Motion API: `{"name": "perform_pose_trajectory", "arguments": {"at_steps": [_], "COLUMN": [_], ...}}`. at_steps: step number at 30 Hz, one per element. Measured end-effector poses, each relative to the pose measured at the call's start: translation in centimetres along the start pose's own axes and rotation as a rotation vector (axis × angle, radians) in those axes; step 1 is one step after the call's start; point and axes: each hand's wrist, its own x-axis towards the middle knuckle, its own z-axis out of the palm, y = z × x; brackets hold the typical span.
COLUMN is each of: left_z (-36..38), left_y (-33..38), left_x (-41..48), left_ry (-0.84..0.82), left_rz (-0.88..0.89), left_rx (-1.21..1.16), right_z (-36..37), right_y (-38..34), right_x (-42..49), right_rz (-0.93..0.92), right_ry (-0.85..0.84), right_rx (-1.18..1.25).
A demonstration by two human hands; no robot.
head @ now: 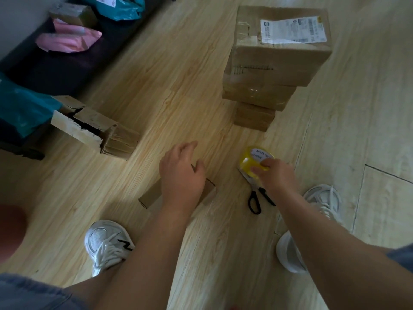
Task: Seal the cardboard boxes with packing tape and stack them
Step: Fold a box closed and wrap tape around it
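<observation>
Nearest us: our two bare forearms and the blue denim shorts (26, 291) at the bottom edge.
Far left: crumpled teal plastic mailer bags (20, 110) and pink plastic mailer bags (67, 41) lie on a long dark bench (67, 70).
Torn box: a torn-open brown cardboard box (96, 128) sits at the bench's near end, its ragged flaps facing up and left.
Left foot: our white mesh left sneaker (107, 245), toe pointing away from us.
Task box: the small brown cardboard box (152, 195) lies flat on the pale wood-plank floor (178, 86) between our feet. As far as we can see, its long axis runs from near-left to far-right, roughly along the planks.
Left hand: our left hand (181, 173) is spread over that box, fingers loosely bent and clasping nothing. We cannot tell whether the palm touches the cardboard.
Scissors: black-handled steel scissors (254, 200) lie just right of the box, handles towards us, blades pointing away and left under the tape.
Tape: the yellow roll of packing tape (252, 161) has its labelled core facing up and to the far right.
Right hand: our right hand (277, 175) clasps the roll, fingertips curled over its rim.
Stack: a tall stack of taped brown cardboard boxes (279, 57) stands beyond, smallest at the bottom. The largest sits on top, its white shipping label upward.
Right foot: our white mesh right sneaker (324, 202).
</observation>
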Motion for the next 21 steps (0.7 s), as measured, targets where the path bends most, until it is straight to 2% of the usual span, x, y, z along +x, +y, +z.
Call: {"name": "perform_pose_trajectory", "arguments": {"at_steps": [5, 9, 12, 14, 17, 21], "left_z": [0.3, -0.6, -1.8, -2.2, -2.1, -1.9], "left_y": [-0.9, -0.8, -1.4, -1.7, -1.4, -0.7], "left_x": [-2.8, -2.5, -2.0, -2.3, -2.9, -2.5], "left_ry": [-0.103, -0.259, -0.402, -0.437, -0.429, -0.367], "left_rz": [-0.076, -0.123, -0.152, -0.169, -0.163, -0.115], "left_rx": [-0.008, -0.053, 0.105, 0.224, 0.256, 0.167], "right_z": [1.4, 2.5, 3.0, 2.5, 1.2, -0.5], "right_y": [1.4, 2.3, 2.9, 2.4, -0.2, -4.0], "right_x": [-0.3, 0.2, 0.5, 0.4, -0.6, -3.5], "right_rz": [0.042, 0.062, 0.063, 0.091, 0.050, -0.147], "right_ry": [-0.061, -0.144, -0.157, -0.155, -0.119, -0.139], "right_rx": [-0.180, -0.330, -0.384, -0.372, -0.264, 0.106]}}
